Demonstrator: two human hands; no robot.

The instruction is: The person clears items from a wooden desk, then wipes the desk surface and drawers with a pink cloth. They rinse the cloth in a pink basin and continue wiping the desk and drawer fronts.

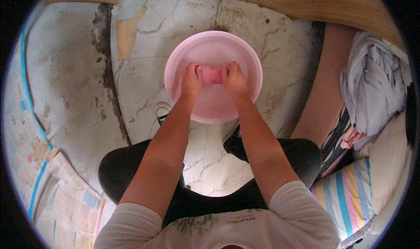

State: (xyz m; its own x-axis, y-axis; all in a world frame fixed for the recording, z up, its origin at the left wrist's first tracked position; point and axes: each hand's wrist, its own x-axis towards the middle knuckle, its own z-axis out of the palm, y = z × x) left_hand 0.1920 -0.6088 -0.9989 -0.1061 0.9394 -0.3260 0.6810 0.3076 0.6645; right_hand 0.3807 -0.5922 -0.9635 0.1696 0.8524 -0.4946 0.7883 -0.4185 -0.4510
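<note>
A round pink basin stands on the marble-patterned floor in front of me. Inside its rim, a pink cloth is stretched between my two hands. My left hand grips the cloth's left end, with the fingers curled over it. At the other end, my right hand is closed on the cloth in the same way. The basin looks to hold some liquid below the cloth, but its depth cannot be told. My fingertips are partly hidden in the folds.
Wooden furniture borders the floor at the upper right. Grey fabric and a striped cushion or bedding lie to the right. Printed sheets are at the lower left. My bent knees flank the basin's near side.
</note>
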